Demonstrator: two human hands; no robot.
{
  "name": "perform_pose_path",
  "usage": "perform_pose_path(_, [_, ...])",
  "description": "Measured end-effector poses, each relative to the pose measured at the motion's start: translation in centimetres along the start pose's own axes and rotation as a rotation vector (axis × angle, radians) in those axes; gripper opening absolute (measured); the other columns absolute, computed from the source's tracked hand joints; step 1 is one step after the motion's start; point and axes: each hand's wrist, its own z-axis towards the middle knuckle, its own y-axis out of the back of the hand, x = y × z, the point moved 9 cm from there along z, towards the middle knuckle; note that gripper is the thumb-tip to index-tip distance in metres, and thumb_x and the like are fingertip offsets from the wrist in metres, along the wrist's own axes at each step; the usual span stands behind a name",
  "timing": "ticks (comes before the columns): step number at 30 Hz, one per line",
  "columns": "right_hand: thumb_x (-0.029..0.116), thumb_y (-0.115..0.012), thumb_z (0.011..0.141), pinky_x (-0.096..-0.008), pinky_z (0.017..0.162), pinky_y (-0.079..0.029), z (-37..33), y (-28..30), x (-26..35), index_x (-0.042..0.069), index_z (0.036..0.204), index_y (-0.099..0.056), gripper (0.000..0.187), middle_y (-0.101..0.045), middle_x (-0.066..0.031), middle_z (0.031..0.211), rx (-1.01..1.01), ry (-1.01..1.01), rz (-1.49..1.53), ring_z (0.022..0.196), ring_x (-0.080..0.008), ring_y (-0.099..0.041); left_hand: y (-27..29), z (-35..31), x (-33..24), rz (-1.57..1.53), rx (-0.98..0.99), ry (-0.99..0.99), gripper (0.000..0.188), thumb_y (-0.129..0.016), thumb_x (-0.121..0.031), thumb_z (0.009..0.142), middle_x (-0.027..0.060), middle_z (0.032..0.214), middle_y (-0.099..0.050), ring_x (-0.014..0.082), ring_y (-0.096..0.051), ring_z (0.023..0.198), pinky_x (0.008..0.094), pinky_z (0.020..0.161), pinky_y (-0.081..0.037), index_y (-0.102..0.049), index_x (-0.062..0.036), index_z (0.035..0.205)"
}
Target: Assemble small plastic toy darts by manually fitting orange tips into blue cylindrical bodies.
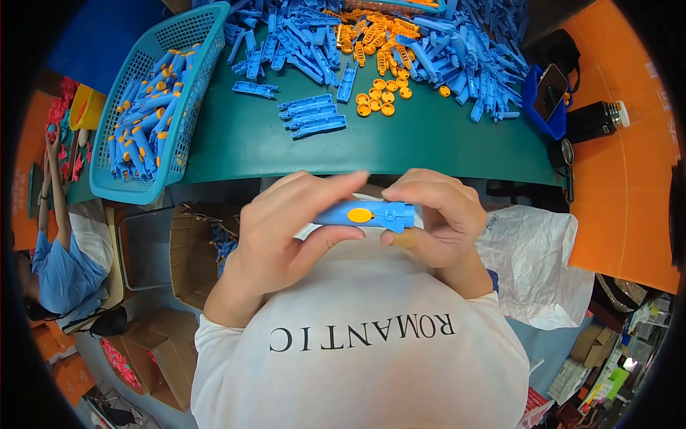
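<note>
Blue tube (384,215) held on the near side of the counter (429,146), left end gripped and hidden by the left hand (277,227), right end ringed by the curled right hand (450,218), contact there unclear

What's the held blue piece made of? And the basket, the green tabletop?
Blue piece: likely hard plastic, slight sheen, crisp molded edges.
Basket: likely molded plastic, semi-gloss; regular holes through its walls.
Green tabletop: smooth, satin; maybe a plastic or rubber sheet, can't tell which.
</note>
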Motion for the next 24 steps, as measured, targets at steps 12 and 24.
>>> perform_pose_path(12, [0.008,-0.091,0.069,-0.0278,0.065,-0.052,0.4,-0.3,-0.1,-0.003,0.094,-0.072,0.033,-0.071,-0.0143,0.089,-0.035,-0.059,0.016,0.078,-0.0208,-0.068,0.6,-0.9,-0.4,-0.001,-0.100,-0.096,0.032,-0.085,-0.002,0.073,0.0126,0.092,-0.074,0.0238,-0.071,0.079,0.0291,0.069,-0.055,-0.075,0.0009,0.103])
perform_pose_path(24, [-0.004,-0.081,0.076,-0.0353,0.084,-0.050,-2.2,-4.3,-6.5,-0.003,0.104,-0.066,0.032,-0.068,-0.0131,0.105,-0.006,-0.587,0.716,0.096,-0.0204,-0.064,-0.2,-1.0,4.0,-0.466,-0.184,0.014,0.034,-0.083,-0.002,0.075,0.0159,0.105,-0.067,0.0191,-0.064,0.093,0.0279,0.078,-0.051,-0.071,0.0037,0.107])
